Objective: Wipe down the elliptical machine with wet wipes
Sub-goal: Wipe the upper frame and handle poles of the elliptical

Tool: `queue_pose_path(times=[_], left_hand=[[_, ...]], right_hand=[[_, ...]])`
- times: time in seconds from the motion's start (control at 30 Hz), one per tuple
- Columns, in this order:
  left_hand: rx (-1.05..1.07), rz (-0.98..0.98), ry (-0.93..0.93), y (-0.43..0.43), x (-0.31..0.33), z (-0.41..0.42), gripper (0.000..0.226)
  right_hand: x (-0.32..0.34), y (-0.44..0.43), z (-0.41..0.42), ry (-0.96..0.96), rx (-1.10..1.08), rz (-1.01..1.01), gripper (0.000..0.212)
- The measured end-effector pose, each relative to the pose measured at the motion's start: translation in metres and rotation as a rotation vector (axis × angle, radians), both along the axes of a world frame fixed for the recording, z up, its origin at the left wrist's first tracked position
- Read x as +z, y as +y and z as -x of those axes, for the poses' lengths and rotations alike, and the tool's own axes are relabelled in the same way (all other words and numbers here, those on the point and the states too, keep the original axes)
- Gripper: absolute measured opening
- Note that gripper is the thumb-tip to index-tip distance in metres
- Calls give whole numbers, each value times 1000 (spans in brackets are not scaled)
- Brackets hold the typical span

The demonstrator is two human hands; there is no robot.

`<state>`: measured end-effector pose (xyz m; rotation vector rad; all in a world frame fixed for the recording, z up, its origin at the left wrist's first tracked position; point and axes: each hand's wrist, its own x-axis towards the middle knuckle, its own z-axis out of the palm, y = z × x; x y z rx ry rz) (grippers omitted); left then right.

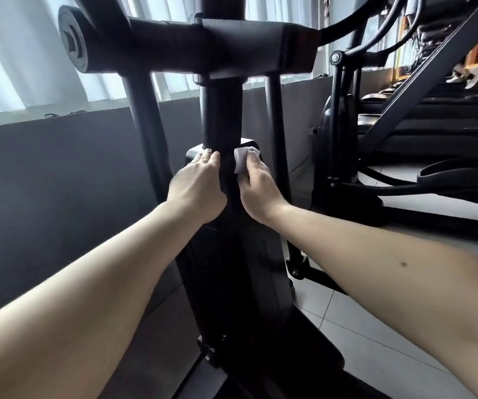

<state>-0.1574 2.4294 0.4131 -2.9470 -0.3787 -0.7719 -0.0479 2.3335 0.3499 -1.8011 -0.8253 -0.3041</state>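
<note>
Both forearms reach forward. Left hand (196,187) flat, open, braces elliptical machine (222,110) housing. Right hand (256,188) clutches wet wipe (242,161) against post base. Step: wiping post; next probably stroke upward.

Matt black elliptical column (222,110) — crumpled white cloth-like wipe (241,159)

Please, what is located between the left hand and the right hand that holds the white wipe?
In the head view, the black housing ridge below the elliptical's centre post lies between the left hand and the right hand, which holds the wet wipe.
</note>
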Motion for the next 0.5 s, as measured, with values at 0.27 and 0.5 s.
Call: queue_pose_path(times=[0.27,0.5], left_hand=[[-22,3,-50,1,-4,2,74],[-35,76,-141,-1,-21,-4,81]], right_hand=[[-22,3,6,180,68,63,72],[28,10,-26,65,86,166,66]])
